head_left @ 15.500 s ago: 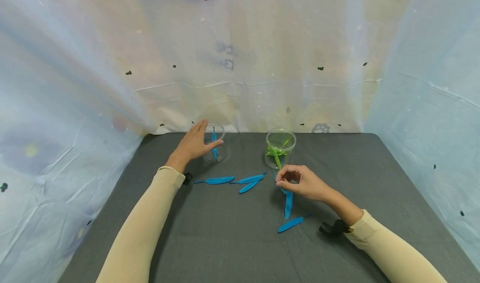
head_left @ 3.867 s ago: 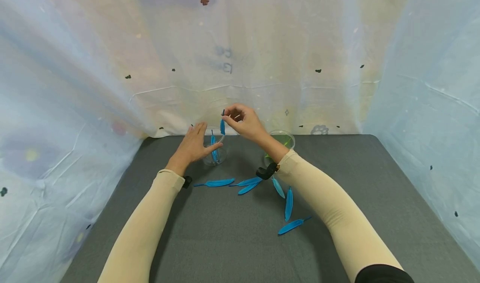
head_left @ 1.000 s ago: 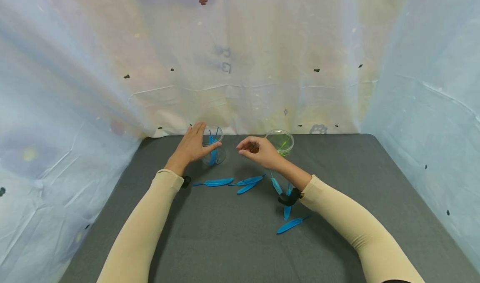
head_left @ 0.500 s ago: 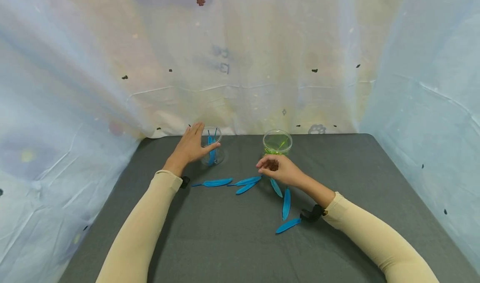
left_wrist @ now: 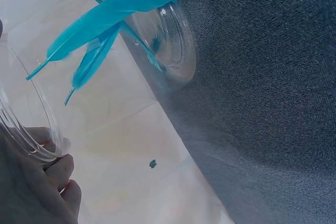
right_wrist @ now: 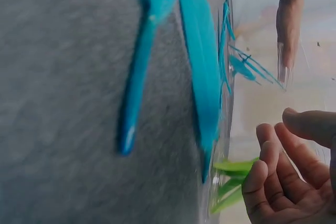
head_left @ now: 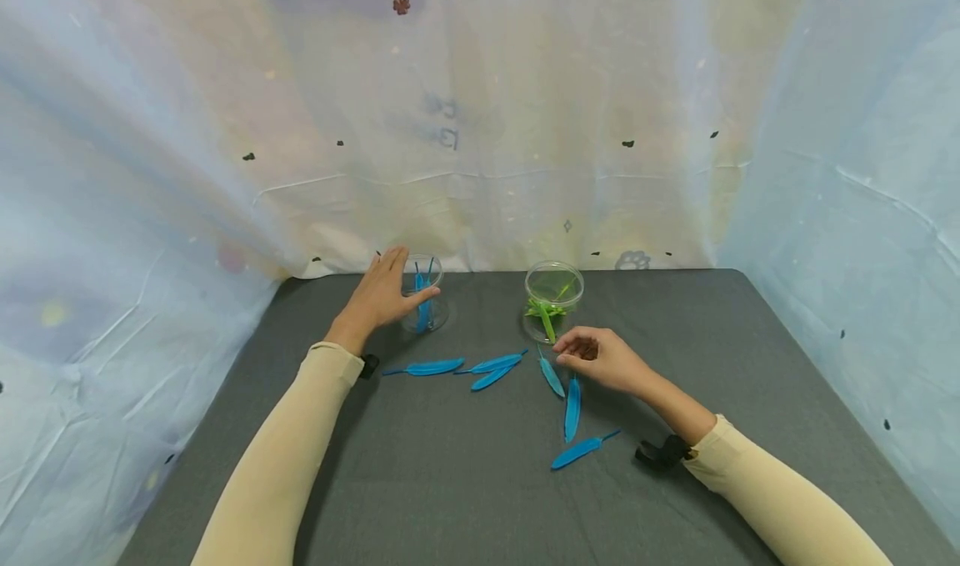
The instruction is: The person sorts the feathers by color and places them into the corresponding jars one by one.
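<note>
At the far left of the table, my left hand (head_left: pixel 377 295) holds a clear plastic jar (head_left: pixel 438 314), thumb on the near side and fingers behind its rim. Blue feathers (left_wrist: pixel 100 22) stand crossed inside that jar, quills up. My right hand (head_left: pixel 603 359) hovers over the table with fingers loosely bent and nothing between them. Its fingertips are close to a pale blue feather (head_left: pixel 551 376) and a darker blue feather (head_left: pixel 573 409). In the right wrist view, a blue feather (right_wrist: pixel 203 66) lies close beside the hand, and the bent fingers (right_wrist: pixel 270 153) are bare.
A second clear jar (head_left: pixel 554 270) with green feathers (head_left: pixel 547 316) stands at the back, beyond the right hand. More blue feathers (head_left: pixel 435 368) lie across the middle, one (head_left: pixel 581 451) nearest the front. A patterned curtain (head_left: pixel 487 116) hangs behind the grey table (head_left: pixel 450 499).
Some seconds ago my right hand held a blue feather over the left jar; that jar now has another feather inside. The empty right hand has since moved right and nearer. My left hand stayed put.
</note>
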A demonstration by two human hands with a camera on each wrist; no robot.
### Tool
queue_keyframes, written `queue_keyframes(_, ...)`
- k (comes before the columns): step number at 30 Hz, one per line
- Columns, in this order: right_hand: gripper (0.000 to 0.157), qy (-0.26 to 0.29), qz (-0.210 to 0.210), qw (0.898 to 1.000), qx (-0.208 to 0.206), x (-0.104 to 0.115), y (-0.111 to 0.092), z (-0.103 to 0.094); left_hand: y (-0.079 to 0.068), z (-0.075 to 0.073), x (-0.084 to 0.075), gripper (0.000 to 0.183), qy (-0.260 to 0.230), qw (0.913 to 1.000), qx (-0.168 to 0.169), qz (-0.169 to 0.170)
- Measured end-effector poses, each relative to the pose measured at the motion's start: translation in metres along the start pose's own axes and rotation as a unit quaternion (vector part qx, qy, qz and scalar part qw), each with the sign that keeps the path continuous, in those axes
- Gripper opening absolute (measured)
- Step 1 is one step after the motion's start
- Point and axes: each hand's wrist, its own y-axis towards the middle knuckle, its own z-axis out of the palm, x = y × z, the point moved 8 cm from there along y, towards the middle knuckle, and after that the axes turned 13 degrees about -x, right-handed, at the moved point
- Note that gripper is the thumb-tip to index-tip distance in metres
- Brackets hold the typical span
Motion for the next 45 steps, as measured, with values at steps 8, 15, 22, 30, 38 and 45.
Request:
queue_keyframes(8, 0.019, -0.013, 0.004, 1.0, -0.014, -0.013, -0.009, -0.01, 0.001, 0.002, 0.001, 0.112, -0.002, 1.0, -0.005, 0.003)
queue_keyframes(15, 0.018, -0.035, 0.012, 0.999, -0.01, -0.019, -0.013, -0.014, 0.0, 0.002, 0.001, 0.112, -0.002, 1.0, -0.006, 0.005)
queue_keyframes(22, 0.013, -0.059, 0.029, 0.998, -0.014, -0.025, -0.015, -0.016, 0.0, 0.002, 0.002, 0.112, -0.001, 1.0, -0.004, 0.003)
queue_keyframes(30, 0.008, -0.08, 0.051, 0.995, -0.006, -0.031, -0.015, -0.012, 0.001, 0.002, 0.003, 0.112, 0.002, 1.0, -0.005, 0.003)
queue_keyframes(38, 0.012, -0.108, 0.061, 0.992, 0.005, -0.034, -0.014, -0.01, 0.001, 0.002, 0.002, 0.111, 0.0, 1.0, -0.002, 0.002)
queue_keyframes(45, 0.015, -0.113, 0.069, 0.991, 0.013, -0.032, -0.012, -0.008, 0.0, 0.002, 0.002, 0.111, -0.001, 1.0, -0.005, 0.003)
